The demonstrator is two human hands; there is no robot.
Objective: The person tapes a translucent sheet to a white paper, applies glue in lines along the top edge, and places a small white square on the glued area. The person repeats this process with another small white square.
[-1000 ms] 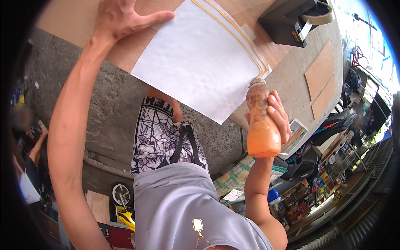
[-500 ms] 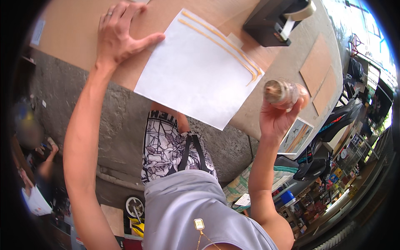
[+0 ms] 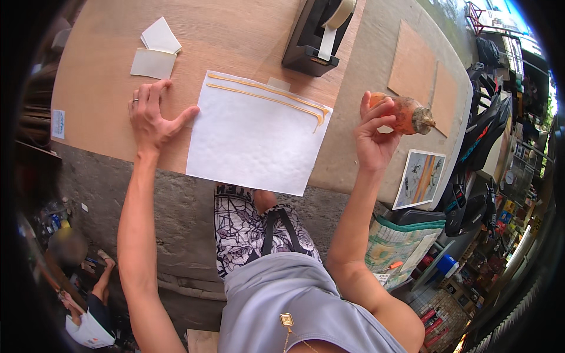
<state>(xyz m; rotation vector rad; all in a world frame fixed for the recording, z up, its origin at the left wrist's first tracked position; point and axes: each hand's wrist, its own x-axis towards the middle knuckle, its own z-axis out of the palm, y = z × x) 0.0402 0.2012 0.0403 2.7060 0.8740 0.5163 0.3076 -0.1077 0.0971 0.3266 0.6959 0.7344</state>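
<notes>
Left hand [image 3: 154, 120]: palm down, fingers and thumb spread, ring on one finger; resting on a wide, brown, smooth wooden board [image 3: 106, 112]. Thumb tip at the left edge of a white, four-sided paper sheet [image 3: 250, 141].

Right hand [image 3: 376, 138]: thumb and fingers closed around an orange plastic bottle with a grimy neck [image 3: 406, 115]. Bottle lies on its side in the grip, right of the sheet, mouth pointing rightward; a thin tan strand or spout shows at the mouth, too small to tell which.

Sheet: flat, near edge reaching the table's edge above the person's legs. Two thin, golden-tan lines of paste [image 3: 268, 92] run along its far side, nearly parallel, curling together at the right end. A small cream tape piece [image 3: 279, 83] at the far edge.

Beyond the sheet: a black, blocky tape dispenser [image 3: 307, 44] bearing a cream tape roll [image 3: 341, 12]. Beyond the left hand, two pale rectangular cards [image 3: 154, 63], one against the other.

Farther right, on the grey tabletop [image 3: 344, 167]: two thin brown rectangular panels [image 3: 407, 56] and a white-bordered printed picture [image 3: 419, 177]. Lower left, another person in a white top [image 3: 88, 329].
</notes>
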